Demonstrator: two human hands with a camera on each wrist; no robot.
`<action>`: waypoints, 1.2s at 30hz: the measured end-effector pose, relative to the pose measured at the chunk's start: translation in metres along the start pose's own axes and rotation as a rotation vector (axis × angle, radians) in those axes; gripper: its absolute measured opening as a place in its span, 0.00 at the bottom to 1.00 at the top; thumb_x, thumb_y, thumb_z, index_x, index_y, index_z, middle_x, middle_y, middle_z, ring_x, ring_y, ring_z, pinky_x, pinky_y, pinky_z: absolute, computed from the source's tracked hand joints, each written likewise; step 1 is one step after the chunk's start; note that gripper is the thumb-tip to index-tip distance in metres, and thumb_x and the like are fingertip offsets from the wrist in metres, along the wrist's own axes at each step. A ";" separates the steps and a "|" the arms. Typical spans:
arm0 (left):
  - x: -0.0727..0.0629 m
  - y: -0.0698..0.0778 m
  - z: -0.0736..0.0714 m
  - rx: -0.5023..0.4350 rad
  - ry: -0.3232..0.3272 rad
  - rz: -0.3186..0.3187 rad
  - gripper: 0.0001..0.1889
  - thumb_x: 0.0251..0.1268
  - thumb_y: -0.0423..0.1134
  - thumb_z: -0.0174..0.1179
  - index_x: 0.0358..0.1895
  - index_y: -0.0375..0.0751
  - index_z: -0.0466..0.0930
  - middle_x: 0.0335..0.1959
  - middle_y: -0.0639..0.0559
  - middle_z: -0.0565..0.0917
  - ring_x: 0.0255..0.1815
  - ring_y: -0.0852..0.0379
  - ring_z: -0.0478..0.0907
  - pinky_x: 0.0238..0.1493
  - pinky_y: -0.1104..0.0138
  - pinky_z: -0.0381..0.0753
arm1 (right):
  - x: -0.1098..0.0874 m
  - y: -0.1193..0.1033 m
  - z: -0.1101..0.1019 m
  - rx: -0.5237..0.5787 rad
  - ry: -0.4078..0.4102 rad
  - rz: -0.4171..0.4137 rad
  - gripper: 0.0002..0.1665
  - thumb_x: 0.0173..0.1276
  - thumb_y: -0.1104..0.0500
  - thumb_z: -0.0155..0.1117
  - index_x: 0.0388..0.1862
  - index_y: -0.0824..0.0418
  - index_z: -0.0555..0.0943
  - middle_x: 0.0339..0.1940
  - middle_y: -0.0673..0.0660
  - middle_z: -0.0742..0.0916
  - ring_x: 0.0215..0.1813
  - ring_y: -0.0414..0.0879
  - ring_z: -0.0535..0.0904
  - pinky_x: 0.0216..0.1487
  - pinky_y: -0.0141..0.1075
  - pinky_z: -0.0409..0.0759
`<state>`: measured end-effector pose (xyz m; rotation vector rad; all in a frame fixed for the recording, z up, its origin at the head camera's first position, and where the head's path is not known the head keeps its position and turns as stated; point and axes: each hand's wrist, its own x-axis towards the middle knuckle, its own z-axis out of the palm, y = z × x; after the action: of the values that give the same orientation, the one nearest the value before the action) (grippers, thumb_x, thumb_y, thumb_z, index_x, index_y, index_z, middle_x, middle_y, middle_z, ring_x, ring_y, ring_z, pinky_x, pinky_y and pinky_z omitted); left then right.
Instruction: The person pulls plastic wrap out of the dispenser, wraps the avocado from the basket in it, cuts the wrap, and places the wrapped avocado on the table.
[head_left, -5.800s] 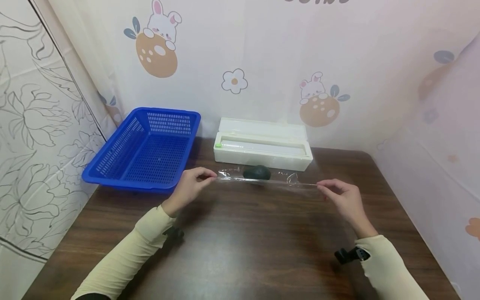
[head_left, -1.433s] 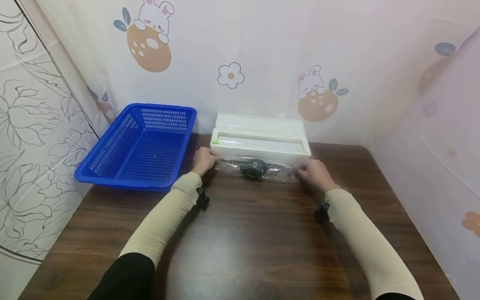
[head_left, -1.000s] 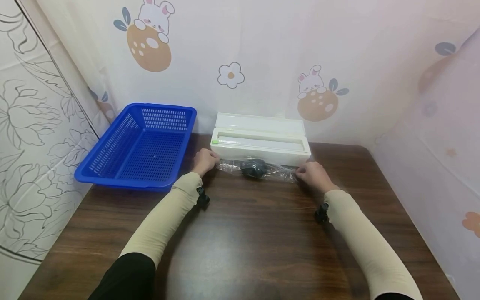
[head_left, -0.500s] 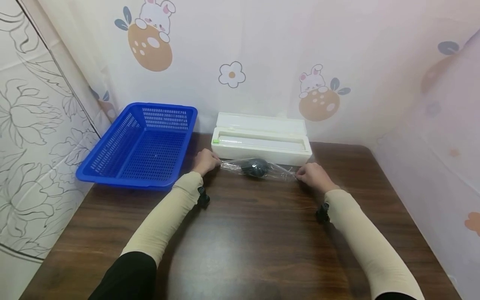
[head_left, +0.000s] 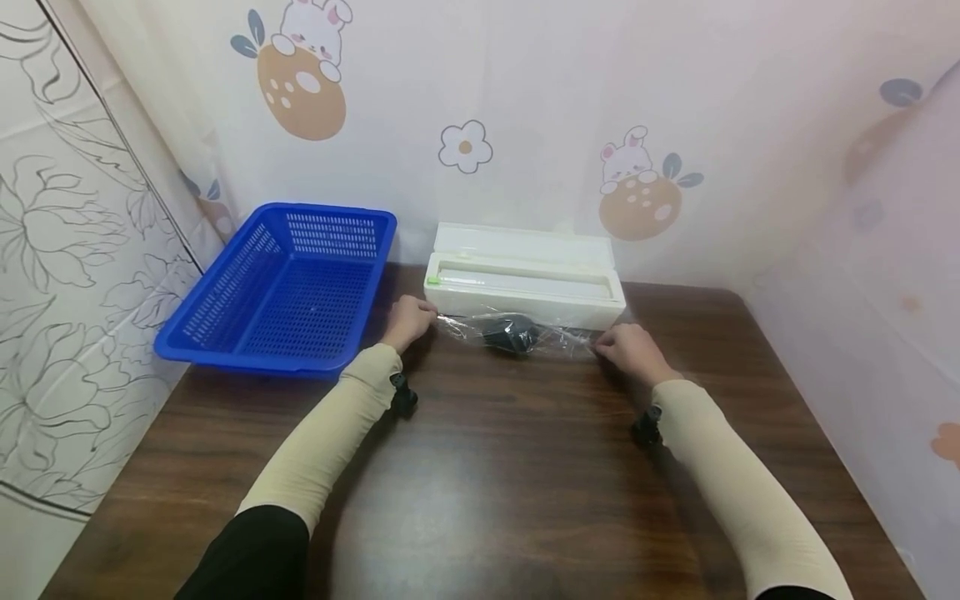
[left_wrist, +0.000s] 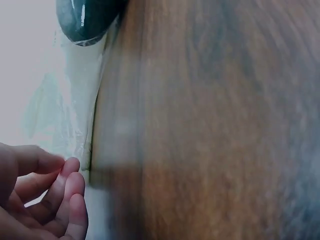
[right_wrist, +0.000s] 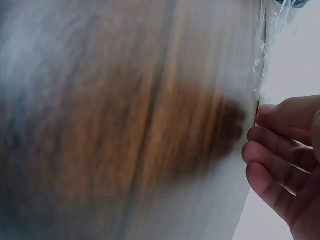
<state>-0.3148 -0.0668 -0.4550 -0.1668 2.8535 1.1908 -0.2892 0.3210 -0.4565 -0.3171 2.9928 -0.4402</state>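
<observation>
A dark green avocado [head_left: 510, 335] lies in front of the white box, wrapped in clear cling film [head_left: 558, 340]. My left hand [head_left: 408, 321] pinches the film's left end between thumb and index finger. At the right end, my right hand [head_left: 633, 350] pinches the film the same way. Up close in the left wrist view, the film [left_wrist: 80, 110] runs from my fingertips to the avocado [left_wrist: 87, 20]. Gathered film [right_wrist: 262, 55] reaches the pinching fingers of my right hand [right_wrist: 285, 150] in the right wrist view.
Behind the avocado stands the white cling film box [head_left: 525, 304], its lid raised and a green slider at its left end. A blue plastic basket [head_left: 348, 362] sits at the back left. Curtains hang behind and beside the brown wooden table [head_left: 480, 483].
Since the earliest frame, both hands have moved forward and closer together, and the film has gone from stretched above the table to around the avocado. Lately only the film ends shift slightly.
</observation>
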 end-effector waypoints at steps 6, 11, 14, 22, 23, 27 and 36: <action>-0.002 0.004 -0.002 -0.083 0.097 -0.042 0.14 0.64 0.42 0.57 0.46 0.42 0.88 0.49 0.46 0.87 0.58 0.44 0.79 0.60 0.55 0.75 | -0.006 0.007 -0.006 0.037 -0.001 -0.002 0.13 0.68 0.62 0.60 0.44 0.69 0.85 0.46 0.69 0.87 0.50 0.63 0.82 0.53 0.56 0.79; -0.005 0.006 -0.005 -0.089 0.159 -0.036 0.14 0.65 0.44 0.58 0.45 0.40 0.87 0.49 0.45 0.87 0.55 0.42 0.80 0.58 0.52 0.75 | -0.012 0.007 -0.013 0.083 0.006 0.013 0.14 0.68 0.60 0.57 0.38 0.66 0.87 0.40 0.65 0.89 0.45 0.61 0.83 0.49 0.54 0.80; -0.007 0.009 -0.006 -0.079 0.177 -0.033 0.14 0.64 0.44 0.58 0.44 0.41 0.87 0.46 0.46 0.88 0.52 0.43 0.81 0.55 0.52 0.77 | -0.014 0.006 -0.018 0.082 0.021 0.010 0.14 0.66 0.59 0.55 0.28 0.62 0.87 0.31 0.59 0.88 0.36 0.54 0.81 0.40 0.47 0.78; -0.009 0.024 -0.008 -0.113 0.167 0.055 0.12 0.63 0.44 0.59 0.42 0.42 0.87 0.45 0.47 0.88 0.50 0.45 0.82 0.54 0.53 0.77 | -0.013 -0.001 -0.026 0.049 0.120 -0.074 0.13 0.67 0.60 0.58 0.35 0.65 0.87 0.37 0.64 0.89 0.43 0.60 0.84 0.48 0.55 0.78; -0.009 0.025 -0.008 -0.116 0.162 0.066 0.12 0.63 0.44 0.59 0.42 0.43 0.88 0.45 0.47 0.88 0.50 0.46 0.82 0.54 0.53 0.77 | -0.013 -0.003 -0.027 0.051 0.125 -0.082 0.12 0.67 0.60 0.58 0.35 0.66 0.87 0.38 0.64 0.89 0.43 0.61 0.83 0.48 0.56 0.78; -0.010 0.031 -0.007 -0.122 0.134 0.110 0.12 0.63 0.41 0.57 0.44 0.44 0.87 0.46 0.47 0.88 0.48 0.48 0.82 0.52 0.55 0.77 | -0.011 -0.009 -0.028 0.064 0.144 -0.103 0.11 0.66 0.61 0.61 0.38 0.66 0.87 0.40 0.66 0.89 0.46 0.63 0.83 0.51 0.57 0.77; -0.012 0.037 -0.005 -0.156 0.086 0.223 0.12 0.62 0.38 0.60 0.46 0.40 0.86 0.48 0.45 0.88 0.51 0.47 0.82 0.54 0.55 0.78 | -0.011 -0.024 -0.033 0.103 0.170 -0.128 0.10 0.66 0.63 0.62 0.41 0.68 0.86 0.43 0.67 0.88 0.48 0.62 0.83 0.54 0.57 0.78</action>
<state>-0.3069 -0.0433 -0.4244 0.1007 2.9125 1.4818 -0.2777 0.3097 -0.4174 -0.4865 3.1100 -0.6632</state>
